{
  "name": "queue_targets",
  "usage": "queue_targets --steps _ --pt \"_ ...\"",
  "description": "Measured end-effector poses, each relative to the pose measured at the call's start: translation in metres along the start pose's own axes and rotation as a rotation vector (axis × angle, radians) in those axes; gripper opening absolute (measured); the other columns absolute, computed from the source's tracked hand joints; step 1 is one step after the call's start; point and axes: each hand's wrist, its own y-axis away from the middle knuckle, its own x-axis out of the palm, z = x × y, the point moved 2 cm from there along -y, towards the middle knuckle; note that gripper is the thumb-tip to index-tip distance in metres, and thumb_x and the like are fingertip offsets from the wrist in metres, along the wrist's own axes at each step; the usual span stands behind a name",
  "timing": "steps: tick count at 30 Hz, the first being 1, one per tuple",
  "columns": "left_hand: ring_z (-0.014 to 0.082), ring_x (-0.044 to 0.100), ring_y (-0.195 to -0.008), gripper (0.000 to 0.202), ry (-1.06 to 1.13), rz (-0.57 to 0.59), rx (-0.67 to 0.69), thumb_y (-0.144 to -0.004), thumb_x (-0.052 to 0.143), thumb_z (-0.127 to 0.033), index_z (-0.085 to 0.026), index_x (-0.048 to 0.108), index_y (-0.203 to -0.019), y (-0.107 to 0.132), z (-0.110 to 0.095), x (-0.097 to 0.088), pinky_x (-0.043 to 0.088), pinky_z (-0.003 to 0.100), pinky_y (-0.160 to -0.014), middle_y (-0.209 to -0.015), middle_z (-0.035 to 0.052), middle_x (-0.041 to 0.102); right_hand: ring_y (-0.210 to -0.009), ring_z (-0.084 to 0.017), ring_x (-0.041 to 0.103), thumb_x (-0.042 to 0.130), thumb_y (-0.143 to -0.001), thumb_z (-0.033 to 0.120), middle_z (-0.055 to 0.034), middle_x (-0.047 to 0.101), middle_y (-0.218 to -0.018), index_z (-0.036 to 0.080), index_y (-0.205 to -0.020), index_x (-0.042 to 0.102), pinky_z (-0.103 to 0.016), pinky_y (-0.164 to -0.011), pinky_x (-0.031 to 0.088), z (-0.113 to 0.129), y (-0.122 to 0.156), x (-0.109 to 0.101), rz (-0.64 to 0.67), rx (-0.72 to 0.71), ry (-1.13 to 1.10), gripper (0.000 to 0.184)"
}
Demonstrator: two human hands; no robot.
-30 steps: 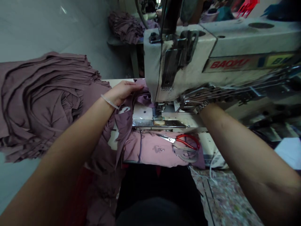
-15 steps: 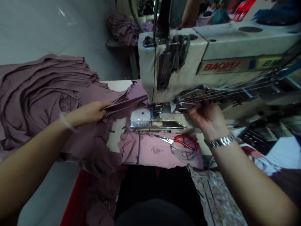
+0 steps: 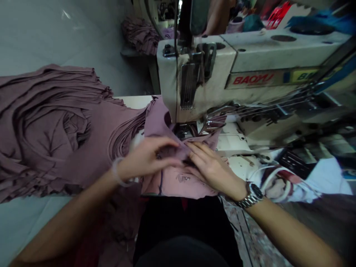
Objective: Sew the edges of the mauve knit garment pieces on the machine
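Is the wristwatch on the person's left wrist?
No, the metal wristwatch sits on the right wrist, and the left wrist wears a pale bangle.

From my remote feed, I see the needle area of the sewing machine [image 3: 230,81] only in part, with mauve fabric [image 3: 158,124] covering it. The fingers [image 3: 164,152] of the left hand [image 3: 141,161] blur, and the frame cuts off the machine's right end and the stacked garments [image 3: 47,126].
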Motion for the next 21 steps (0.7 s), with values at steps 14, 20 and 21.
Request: queue_targets --steps 14,20,21 --pt "0.0318 0.054 -0.114 0.046 -0.913 0.015 0.066 -0.092 0.051 -0.020 -0.022 0.050 -0.138 0.015 -0.007 0.047 0.047 0.050 -0.091 -0.126 0.0172 0.058 -0.104 -0.025 0.055 0.047 -0.093 0.017 -0.0188 0.062 -0.121 0.005 -0.119 0.061 -0.038 -0.082 0.047 -0.014 -0.001 -0.011 0.114 -0.339 0.454 0.031" --pt "0.0319 0.052 -0.118 0.042 -0.935 0.010 0.083 -0.093 0.047 -0.018 -0.015 0.053 -0.134 0.016 -0.012 0.052 0.045 0.049 -0.094 -0.130 0.0178 0.056 -0.109 -0.025 0.056 0.049 -0.090 0.008 -0.0186 0.062 -0.122 0.006 -0.116 0.061 -0.040 -0.084 0.049 -0.010 -0.004 -0.002 0.077 -0.266 0.386 0.029" --pt "0.0298 0.054 -0.115 0.042 -0.923 0.021 0.100 -0.094 0.047 -0.018 -0.014 0.052 -0.135 0.016 -0.012 0.053 0.047 0.045 -0.091 -0.128 0.0176 0.057 -0.115 -0.027 0.054 0.049 -0.090 0.007 -0.0192 0.061 -0.124 0.005 -0.114 0.062 -0.042 -0.090 0.049 -0.009 -0.004 0.001 0.066 -0.255 0.365 0.027"
